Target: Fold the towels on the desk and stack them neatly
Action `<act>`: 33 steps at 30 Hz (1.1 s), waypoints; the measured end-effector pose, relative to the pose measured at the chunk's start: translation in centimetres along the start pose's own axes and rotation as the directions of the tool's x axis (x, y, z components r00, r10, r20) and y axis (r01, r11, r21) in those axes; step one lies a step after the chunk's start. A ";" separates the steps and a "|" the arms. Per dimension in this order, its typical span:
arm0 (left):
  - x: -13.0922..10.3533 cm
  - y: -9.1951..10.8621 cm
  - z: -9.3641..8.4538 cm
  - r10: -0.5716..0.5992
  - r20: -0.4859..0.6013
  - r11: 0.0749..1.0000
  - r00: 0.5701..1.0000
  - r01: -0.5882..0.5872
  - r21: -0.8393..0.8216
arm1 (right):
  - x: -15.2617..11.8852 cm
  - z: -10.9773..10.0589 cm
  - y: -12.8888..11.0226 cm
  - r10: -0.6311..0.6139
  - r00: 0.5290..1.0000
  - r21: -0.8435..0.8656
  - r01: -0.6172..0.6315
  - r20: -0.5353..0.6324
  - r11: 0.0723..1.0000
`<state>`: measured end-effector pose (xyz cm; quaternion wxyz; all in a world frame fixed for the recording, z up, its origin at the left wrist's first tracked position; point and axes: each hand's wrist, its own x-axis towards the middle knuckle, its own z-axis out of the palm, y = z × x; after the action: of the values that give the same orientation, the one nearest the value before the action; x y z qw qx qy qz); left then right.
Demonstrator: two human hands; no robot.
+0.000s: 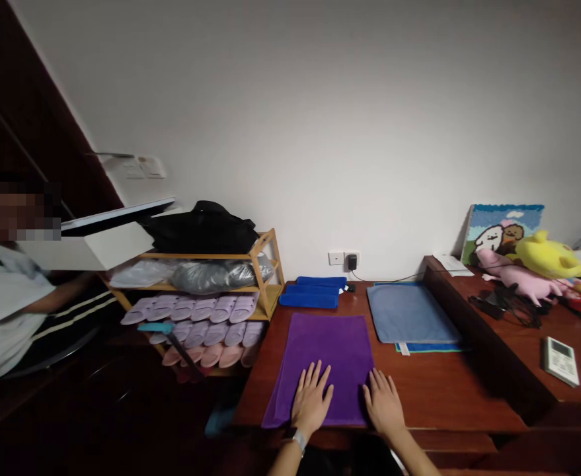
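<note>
A purple towel (330, 344) lies spread on the wooden table, its left side showing a second layer slightly askew beneath. My left hand (312, 398) rests flat on the towel's lower left part, fingers spread. At the lower right edge of the towel, my right hand (384, 401) lies flat with its fingers apart, partly over the table. Behind the purple towel are folded blue towels (310, 296). To the right sits a grey-blue towel (412, 314) on top of a brighter blue one, with a white tag sticking out at the front.
Slippers (211, 334) and bags fill a wooden rack (265, 264) at left. A seated person (2, 317) is at the far left beside a white box (106, 244). On the right desk lie plush toys (523, 274), cables and a white calculator-like device (560, 361). A black plug (352, 262) sits in the wall socket.
</note>
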<state>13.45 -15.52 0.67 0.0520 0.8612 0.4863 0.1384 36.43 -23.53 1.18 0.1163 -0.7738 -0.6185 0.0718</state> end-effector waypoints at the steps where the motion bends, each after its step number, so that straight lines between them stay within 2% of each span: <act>1: 0.0 -0.2 0.1 0.001 -0.005 1.000 1.000 -0.001 0.001 | 1.5 -0.5 -0.3 -0.005 1.000 0.003 0.005 -0.009 1.000; 6: 0.1 0.0 -0.7 -0.016 0.014 0.999 1.000 0.015 0.029 | 12.1 -2.8 -1.6 0.028 0.999 0.028 -0.029 0.039 0.999; 8: 0.2 0.2 -1.0 -0.016 0.002 0.998 1.000 0.016 0.057 | 15.9 -2.7 -1.8 0.059 0.996 0.033 -0.061 0.060 0.998; 10: 0.1 0.2 -0.9 -0.012 -0.022 0.996 1.000 0.014 0.089 | 18.4 -1.9 -1.8 0.087 0.994 0.033 -0.089 0.067 0.995; 12: -0.1 -0.1 -0.4 -0.001 -0.037 0.993 0.999 0.005 0.116 | 19.5 -0.8 -1.7 0.108 0.992 0.030 -0.110 0.066 0.993; 16: -1.2 -1.1 1.0 0.020 -0.011 0.990 1.000 -0.018 0.138 | 19.6 0.7 -1.2 0.108 0.993 0.027 -0.109 0.049 0.994; 19: -1.1 -1.7 1.0 0.022 0.014 0.992 1.000 -0.024 0.124 | 19.6 1.1 -1.0 0.105 0.994 0.023 -0.106 0.035 0.994; 21: 0.5 -1.6 0.4 0.000 -0.010 0.994 1.000 0.002 0.112 | 19.6 1.1 -1.0 0.106 0.994 0.021 -0.106 0.036 0.994; 24: 6.0 -0.1 -0.3 -0.014 -0.055 0.997 0.998 0.018 0.080 | 19.7 0.8 -1.1 0.103 0.994 0.021 -0.104 0.041 0.994; 27: 12.8 1.9 0.7 0.049 -0.029 0.998 0.998 -0.048 0.029 | 19.7 0.6 -1.1 0.096 0.994 0.010 -0.097 0.046 0.995; 29: 16.3 2.5 2.0 0.082 0.015 0.997 0.997 -0.082 0.004 | 19.6 0.6 -1.1 0.095 0.994 -0.001 -0.095 0.047 0.995; 31: 18.4 1.5 2.9 0.075 0.055 0.997 0.996 -0.075 -0.004 | 19.7 0.7 -1.1 0.095 0.994 -0.005 -0.095 0.047 0.995; 33: 19.1 -1.2 2.8 0.012 0.078 1.000 0.997 -0.013 0.017 | 19.7 0.9 -1.1 0.095 0.994 -0.008 -0.095 0.044 0.995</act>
<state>22.55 1.51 1.34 0.0624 0.8694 0.4796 0.1007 39.64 -4.01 1.27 0.0966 -0.8009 -0.5837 0.0927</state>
